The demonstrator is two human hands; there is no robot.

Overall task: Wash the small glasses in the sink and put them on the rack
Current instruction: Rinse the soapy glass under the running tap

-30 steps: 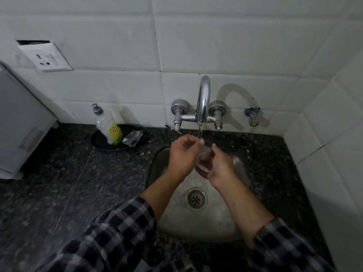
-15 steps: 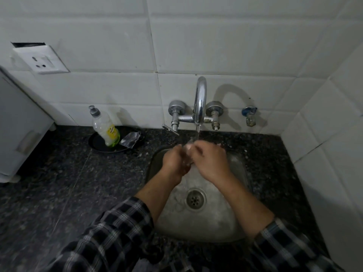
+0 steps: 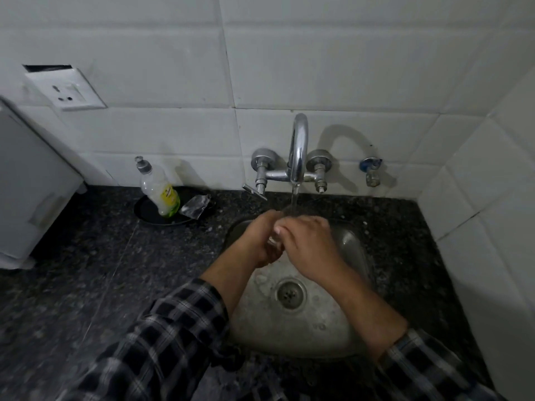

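Both hands are together over the steel sink (image 3: pixel 351 247), right under the running tap (image 3: pixel 299 146). My left hand (image 3: pixel 260 241) grips a small clear glass (image 3: pixel 273 241) from the left; only a sliver of the glass shows between the fingers. My right hand (image 3: pixel 309 244) is wrapped over the glass from the right and covers most of it. Water falls from the spout onto the hands. No rack is in view.
A dish-soap bottle (image 3: pixel 159 189) and a crumpled foil wrapper (image 3: pixel 195 206) sit on a black dish (image 3: pixel 144 211) left of the tap. A white appliance (image 3: pixel 31 186) stands at the far left. Dark granite counter (image 3: pixel 86 270) surrounds the sink; tiled walls close in behind and right.
A second ago the hands were slightly apart with the glass visible between them. My right hand has since closed over the glass and both hands stay under the stream.
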